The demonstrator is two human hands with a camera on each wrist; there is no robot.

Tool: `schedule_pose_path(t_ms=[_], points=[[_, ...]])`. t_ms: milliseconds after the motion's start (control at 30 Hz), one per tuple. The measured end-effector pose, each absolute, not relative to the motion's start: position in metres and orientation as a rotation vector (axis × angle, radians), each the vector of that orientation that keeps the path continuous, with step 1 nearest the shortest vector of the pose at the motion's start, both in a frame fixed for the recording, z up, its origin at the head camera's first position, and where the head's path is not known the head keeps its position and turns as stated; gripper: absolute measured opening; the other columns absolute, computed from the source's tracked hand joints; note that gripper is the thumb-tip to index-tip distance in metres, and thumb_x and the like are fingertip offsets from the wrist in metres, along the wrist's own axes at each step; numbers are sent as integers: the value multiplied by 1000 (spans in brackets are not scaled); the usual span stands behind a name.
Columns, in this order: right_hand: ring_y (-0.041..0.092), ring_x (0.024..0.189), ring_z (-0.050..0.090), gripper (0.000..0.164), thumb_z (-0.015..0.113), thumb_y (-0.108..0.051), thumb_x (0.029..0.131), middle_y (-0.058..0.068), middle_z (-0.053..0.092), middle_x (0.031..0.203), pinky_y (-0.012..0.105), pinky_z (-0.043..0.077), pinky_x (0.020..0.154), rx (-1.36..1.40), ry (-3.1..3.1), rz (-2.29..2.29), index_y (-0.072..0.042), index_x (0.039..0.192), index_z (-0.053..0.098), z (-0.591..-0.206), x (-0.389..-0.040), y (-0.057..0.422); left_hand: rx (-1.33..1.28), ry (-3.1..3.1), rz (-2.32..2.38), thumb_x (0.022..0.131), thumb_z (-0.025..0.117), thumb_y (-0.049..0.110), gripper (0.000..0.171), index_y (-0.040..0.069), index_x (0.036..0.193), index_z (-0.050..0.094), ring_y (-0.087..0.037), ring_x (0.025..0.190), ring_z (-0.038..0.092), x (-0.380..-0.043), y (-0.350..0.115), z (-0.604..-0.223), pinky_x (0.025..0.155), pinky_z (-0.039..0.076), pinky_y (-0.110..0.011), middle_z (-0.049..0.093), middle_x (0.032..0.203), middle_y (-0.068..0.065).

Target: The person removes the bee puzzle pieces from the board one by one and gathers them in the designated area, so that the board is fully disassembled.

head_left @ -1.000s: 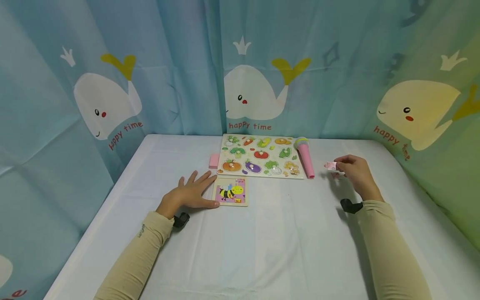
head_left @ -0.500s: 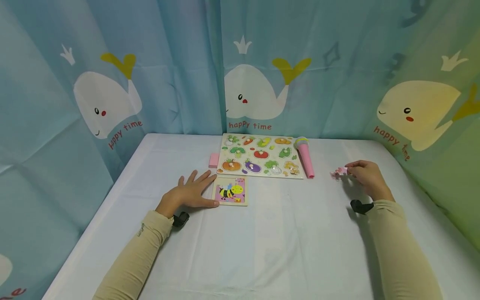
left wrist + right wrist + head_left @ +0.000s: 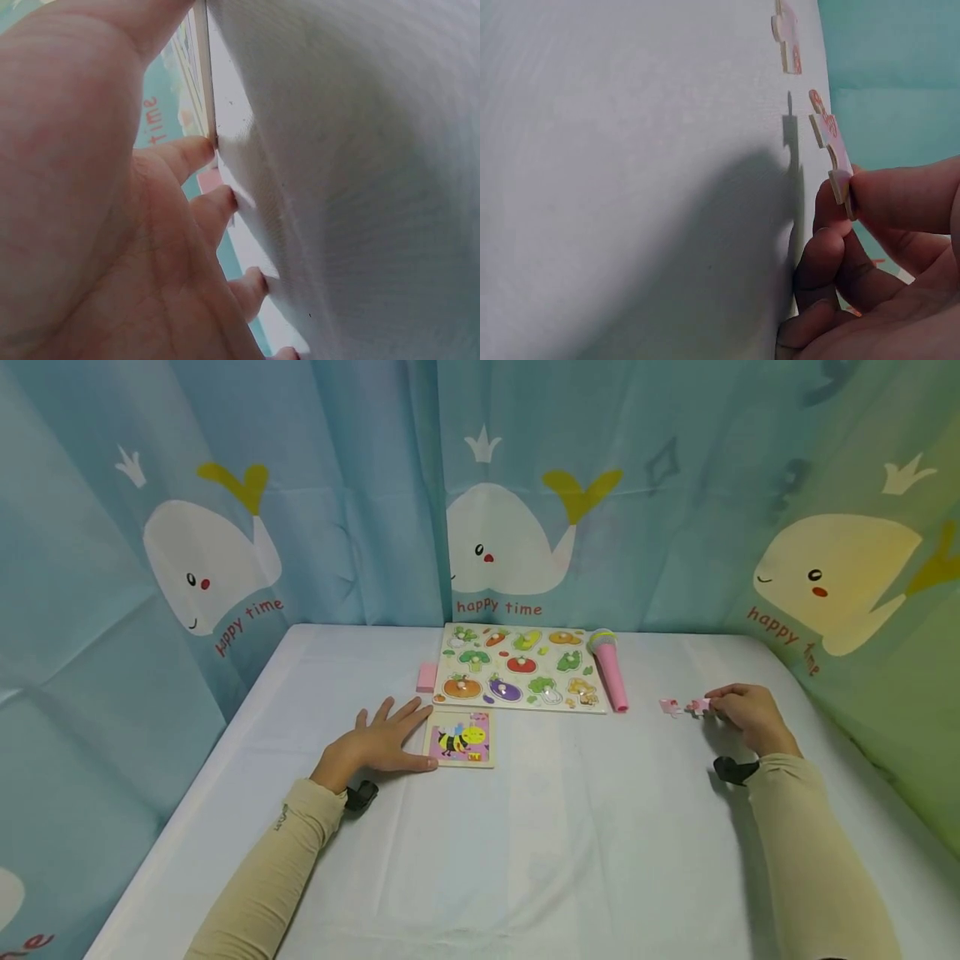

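- Right-hand grip (image 3: 753,718) is clamped, thumb against forefinger, on a pink puzzle piece (image 3: 838,157), held just off the cloth.
- Left-hand grip (image 3: 378,747) has its fingers spread apart, thumb and forefinger touching the left side of a bee puzzle (image 3: 461,741).
- Blue-green curtain (image 3: 337,535) printed with white whales hangs around the bench.
- White cloth covers the bench (image 3: 525,843).
- Vegetable board (image 3: 549,672) lies toward the back, just behind the bee puzzle.
- Bee puzzle lies flat, its pale border framing the picture.
- Pink toy microphone (image 3: 612,675) lies beside the board's right edge, grey head toward the curtain.
- Pink block (image 3: 427,677) sits beside the board's left edge.
- Another pink piece (image 3: 670,706) lies near the held one.
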State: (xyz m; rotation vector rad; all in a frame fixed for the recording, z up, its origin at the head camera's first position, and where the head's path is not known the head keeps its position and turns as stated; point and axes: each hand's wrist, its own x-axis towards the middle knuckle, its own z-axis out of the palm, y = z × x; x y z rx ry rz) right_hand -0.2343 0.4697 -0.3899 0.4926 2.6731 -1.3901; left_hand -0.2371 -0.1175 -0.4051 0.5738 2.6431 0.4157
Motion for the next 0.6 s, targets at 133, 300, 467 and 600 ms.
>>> schedule_pose_path(t_ms=[133, 300, 467, 600], points=[[19, 91, 53, 30, 52, -11, 109, -2, 62, 97, 32, 49, 75, 518, 2650, -1404, 9, 130, 59, -392, -236, 472, 577, 2645, 411, 95, 69, 65, 104, 19, 174, 19, -48, 161, -5, -237, -118, -405, 120, -4, -77, 7, 180, -11], [17, 89, 54, 32, 49, -8, 108, -7, 63, 92, 30, 50, 74, 573, 2614, -1466, 9, 134, 58, -391, -238, 473, 585, 2653, 404, 96, 69, 65, 104, 19, 174, 18, -48, 161, -5, -238, -118, -406, 120, -4, -77, 7, 180, -11], [14, 87, 55, 31, 49, -6, 108, -11, 64, 89, 29, 51, 74, 592, 2597, -1496, 9, 133, 60, -389, -240, 474, 590, 2659, 394, 96, 68, 66, 104, 19, 174, 18, -48, 161, -6, -238, -118, -407, 120, -4, -77, 6, 180, -11], [14, 87, 56, 26, 50, -5, 108, -11, 64, 89, 28, 51, 74, 589, 2583, -1522, 5, 128, 64, -390, -241, 476, 586, 2659, 394, 96, 68, 66, 104, 20, 174, 17, -47, 162, -6, -239, -119, -407, 120, -4, -76, 6, 180, -10]])
